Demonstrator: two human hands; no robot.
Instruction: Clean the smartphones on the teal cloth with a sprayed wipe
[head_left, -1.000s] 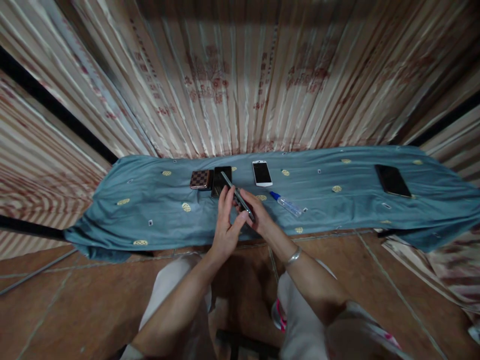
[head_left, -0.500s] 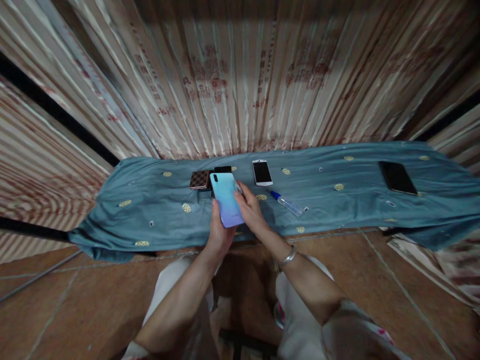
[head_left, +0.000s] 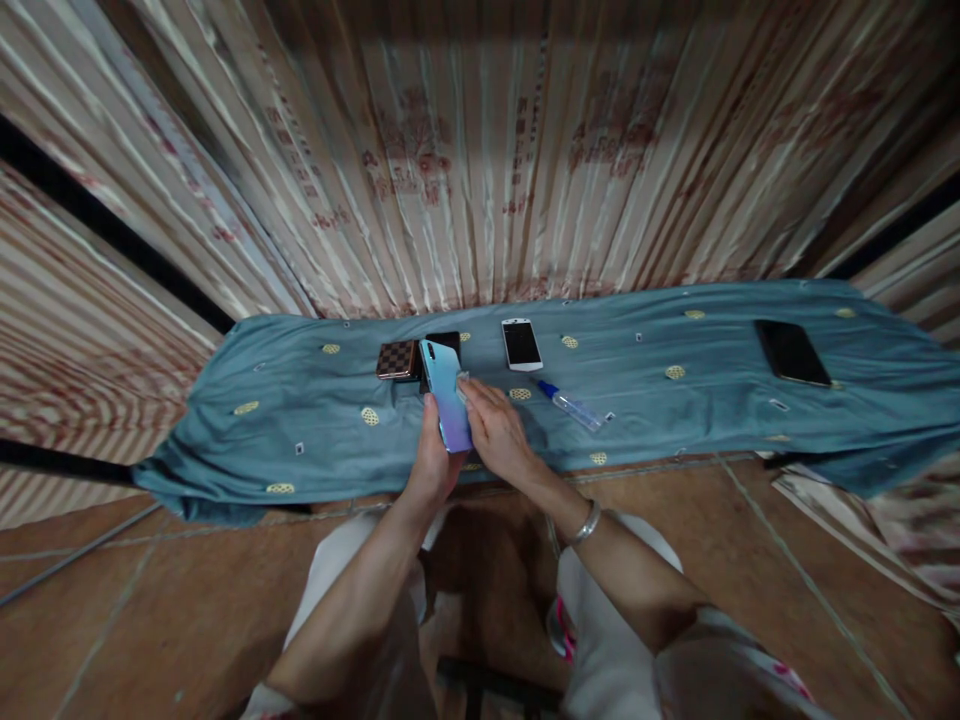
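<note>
My left hand (head_left: 435, 448) is wrapped around the lower left edge of a smartphone (head_left: 448, 395) with a glossy blue-to-purple back, which is turned up and tilted. Against the phone's right edge, my right hand (head_left: 495, 428) presses a small pale cloth (head_left: 462, 381), mostly hidden by the fingers. Behind the held phone lie a brown checkered case (head_left: 397, 360) and a dark phone-like object (head_left: 444, 340), partly covered. To the right rests a white phone (head_left: 522, 345), screen up. A clear spray bottle with a blue top (head_left: 573, 406) lies on its side nearer to me.
A blue-green cloth with yellow prints (head_left: 630, 385) covers the long low table. At the far right lies a black phone or tablet (head_left: 792, 352). Striped curtains (head_left: 480, 180) hang right behind the table, with dark poles at both sides. My knees are just below its front edge.
The phone has turned onto its left side, so its back looks narrower. My right hand has slid to the phone's right edge with its fingers straighter, and the pale cloth shows at their tips.
</note>
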